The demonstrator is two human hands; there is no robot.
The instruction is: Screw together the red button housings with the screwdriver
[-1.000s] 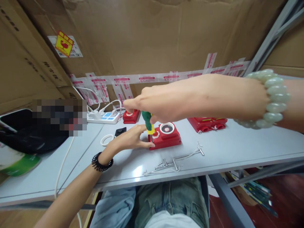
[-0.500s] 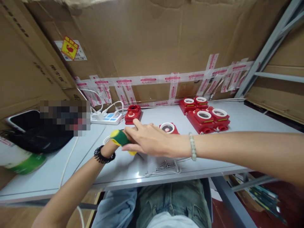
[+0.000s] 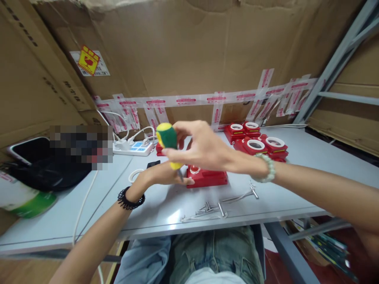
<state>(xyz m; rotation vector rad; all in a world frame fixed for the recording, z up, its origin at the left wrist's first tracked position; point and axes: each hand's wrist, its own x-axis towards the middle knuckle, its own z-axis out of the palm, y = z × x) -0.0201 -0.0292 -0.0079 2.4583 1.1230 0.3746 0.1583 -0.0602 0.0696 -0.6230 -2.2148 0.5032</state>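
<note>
My right hand [image 3: 204, 148] grips a green and yellow screwdriver [image 3: 168, 141] by its handle, holding it nearly upright with the tip down at the left edge of a red plastic box [image 3: 207, 177] on the grey table [image 3: 296, 185]. My left hand [image 3: 164, 173] rests on the table against the box's left side, steadying it. A pile of long metal screws [image 3: 216, 205] lies just in front of the box, near the table's front edge.
Several more red boxes [image 3: 257, 142] with white rings stand at the back right. Another red box, a white power strip [image 3: 133, 148] with cables, a white ring [image 3: 135, 174] and a black bag [image 3: 41, 169] sit to the left. Cardboard walls stand behind.
My right hand dropped low over the table with the screwdriver tipped sideways, then rose again and stood the screwdriver upright at the red box. My left hand stayed by the box.
</note>
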